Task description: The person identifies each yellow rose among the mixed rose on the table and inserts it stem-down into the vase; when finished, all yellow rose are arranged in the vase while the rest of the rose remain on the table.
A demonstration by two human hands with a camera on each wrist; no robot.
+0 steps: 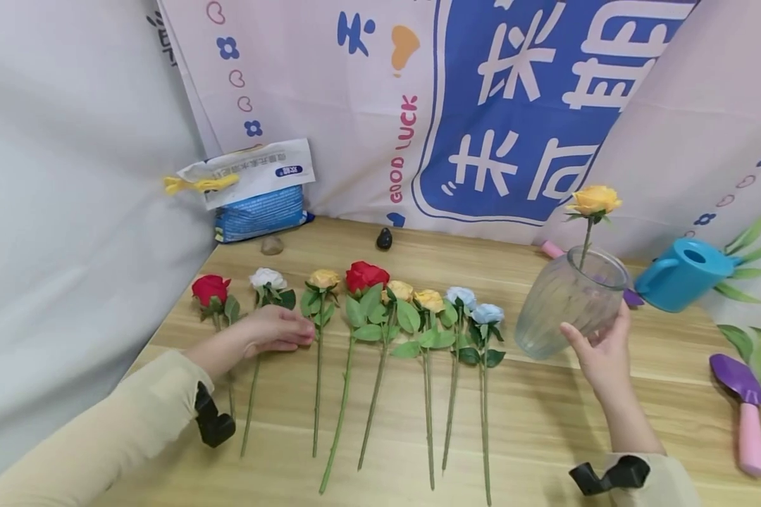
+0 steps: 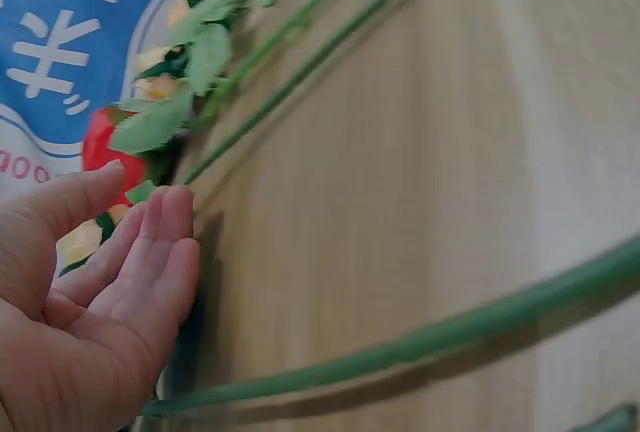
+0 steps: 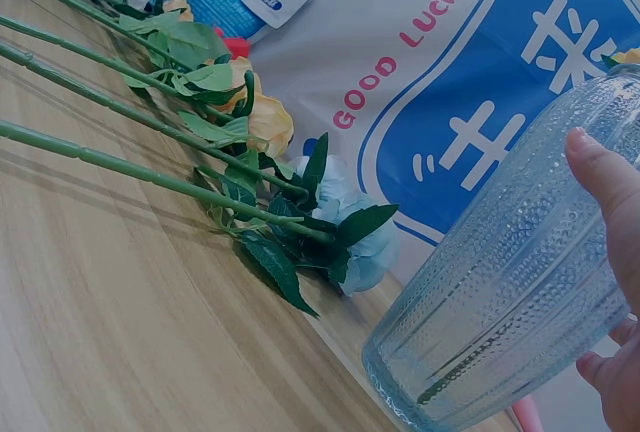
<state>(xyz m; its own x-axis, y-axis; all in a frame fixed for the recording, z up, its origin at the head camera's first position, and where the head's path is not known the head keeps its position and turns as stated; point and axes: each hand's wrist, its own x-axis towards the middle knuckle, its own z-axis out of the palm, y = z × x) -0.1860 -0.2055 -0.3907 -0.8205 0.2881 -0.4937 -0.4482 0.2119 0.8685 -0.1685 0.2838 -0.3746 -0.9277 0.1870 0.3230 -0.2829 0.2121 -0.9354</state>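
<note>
My right hand (image 1: 602, 352) grips a ribbed clear glass vase (image 1: 554, 303), thumb on the near side, and the vase leans with its mouth to the right. One yellow rose (image 1: 595, 201) stands in it, its stem end showing through the glass in the right wrist view. My left hand (image 1: 275, 331) reaches over the white rose (image 1: 268, 279), fingertips close beside the stem of a yellow rose (image 1: 323, 279). In the left wrist view, the fingers (image 2: 150, 242) are loosely extended, with nothing between them and the thumb.
A row of stemmed flowers lies on the wooden table (image 1: 266, 436): red roses (image 1: 211, 289) (image 1: 366, 277), more yellow ones and blue ones (image 1: 487, 314). Behind stand a blue-white packet (image 1: 260, 211) and a black pebble (image 1: 384, 239). At right are a blue watering can (image 1: 681, 278) and purple trowel (image 1: 738, 380).
</note>
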